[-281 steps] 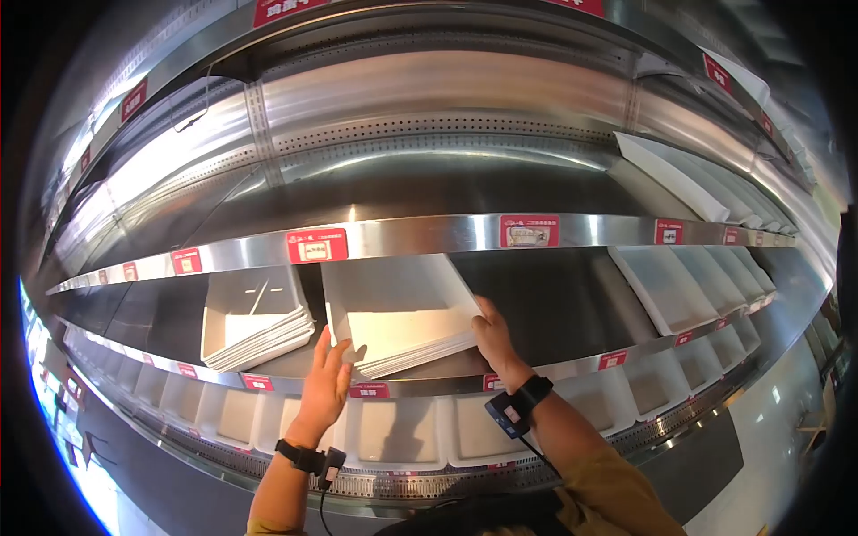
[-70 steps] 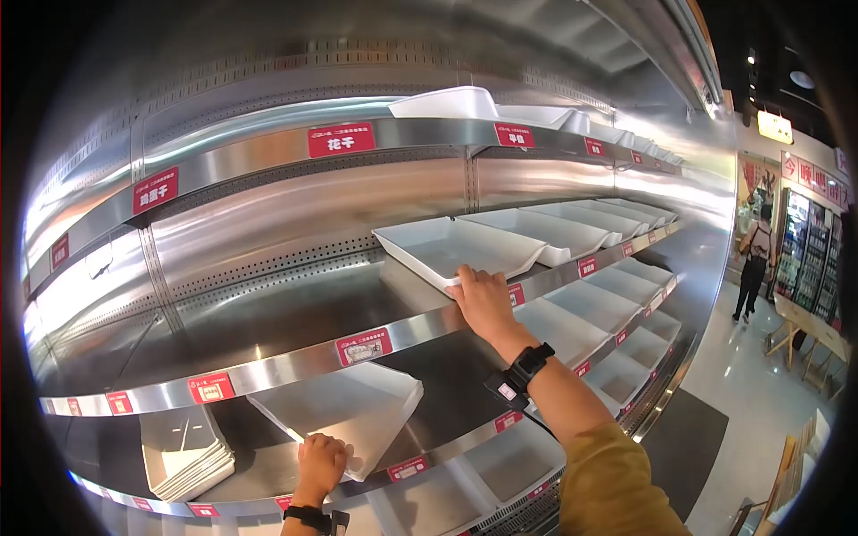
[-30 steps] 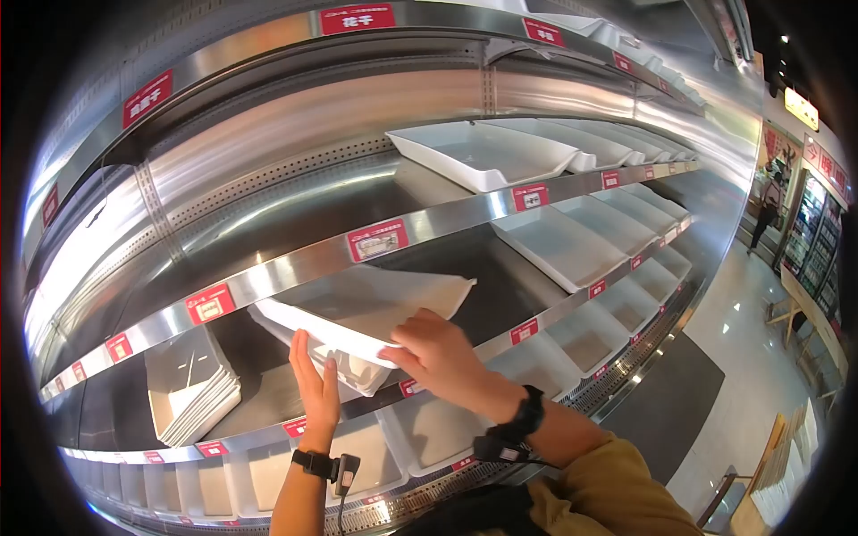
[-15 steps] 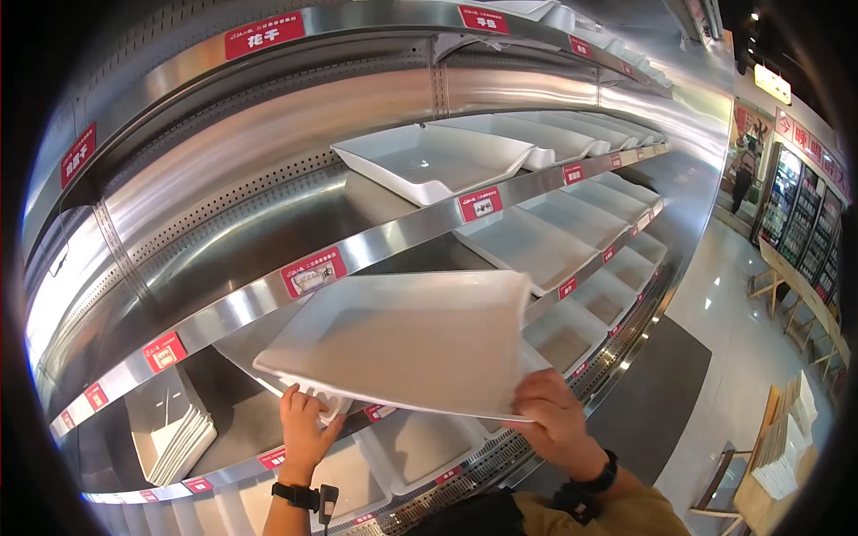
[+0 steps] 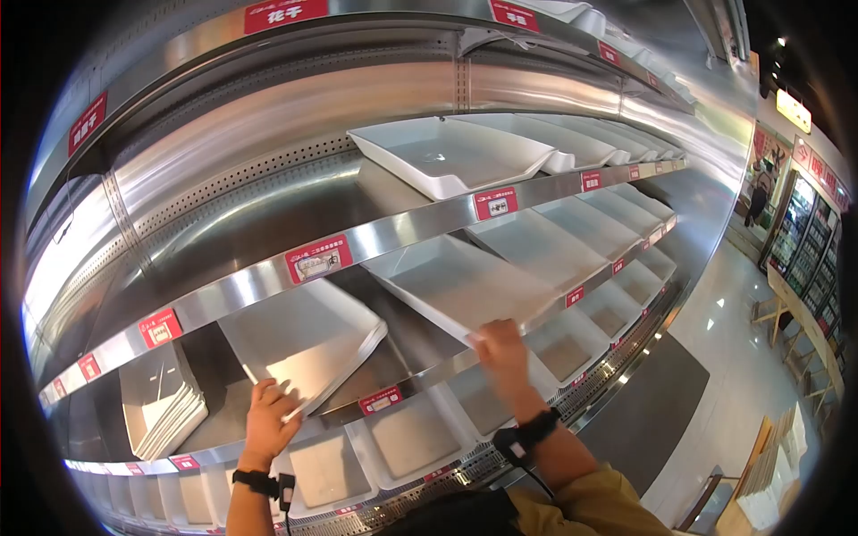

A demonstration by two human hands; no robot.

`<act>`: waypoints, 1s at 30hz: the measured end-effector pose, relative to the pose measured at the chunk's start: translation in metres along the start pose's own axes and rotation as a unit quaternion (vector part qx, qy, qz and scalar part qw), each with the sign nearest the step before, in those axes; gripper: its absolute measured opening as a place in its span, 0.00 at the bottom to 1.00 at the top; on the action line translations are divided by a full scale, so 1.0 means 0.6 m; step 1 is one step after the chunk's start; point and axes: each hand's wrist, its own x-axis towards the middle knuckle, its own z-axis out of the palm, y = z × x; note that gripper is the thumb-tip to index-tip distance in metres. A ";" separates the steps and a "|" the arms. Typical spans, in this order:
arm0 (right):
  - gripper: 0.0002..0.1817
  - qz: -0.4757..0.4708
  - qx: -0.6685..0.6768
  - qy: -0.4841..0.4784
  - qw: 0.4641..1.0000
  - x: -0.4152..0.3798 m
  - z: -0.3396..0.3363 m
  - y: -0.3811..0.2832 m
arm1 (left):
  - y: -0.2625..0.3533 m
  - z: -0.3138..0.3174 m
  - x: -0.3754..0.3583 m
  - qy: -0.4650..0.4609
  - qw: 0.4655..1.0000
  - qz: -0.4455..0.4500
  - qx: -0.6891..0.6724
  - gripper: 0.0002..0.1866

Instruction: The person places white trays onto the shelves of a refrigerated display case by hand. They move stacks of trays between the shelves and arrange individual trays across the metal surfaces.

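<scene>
With the right hand gripping the white tray's near edge and the left hand clamped on the tray stack, seat the tray flush beside its right neighbour.

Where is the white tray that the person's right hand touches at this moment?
The white tray lies tilted on the middle steel shelf, centre of the head view, between a tray stack and the next tray.

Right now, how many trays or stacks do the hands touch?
2: left hand on the tray stack, front corner; right hand, blurred, on the single tray, front edge; same shelf.
</scene>
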 end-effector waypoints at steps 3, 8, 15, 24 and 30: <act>0.09 -0.055 -0.034 -0.118 0.991 -0.033 0.079 -0.002 | -0.045 -0.039 -0.040 -0.005 0.999 -0.044 -0.008 0.08; 0.10 -0.009 -0.099 -0.115 0.988 -0.038 0.128 -0.008 | -0.058 -0.040 -0.050 -0.005 0.997 -0.077 -0.021 0.06; 0.11 0.032 -0.114 -0.130 0.984 -0.051 0.128 -0.026 | -0.055 -0.043 -0.053 -0.005 0.994 -0.088 -0.061 0.07; 0.34 -0.170 0.160 -0.231 0.945 -0.049 0.123 -0.300 | -0.062 -0.031 -0.067 0.065 0.988 -0.081 -0.114 0.35; 0.27 -0.175 0.198 -0.325 0.908 -0.070 0.236 -0.427 | -0.094 -0.017 -0.086 0.093 0.988 -0.049 -0.116 0.51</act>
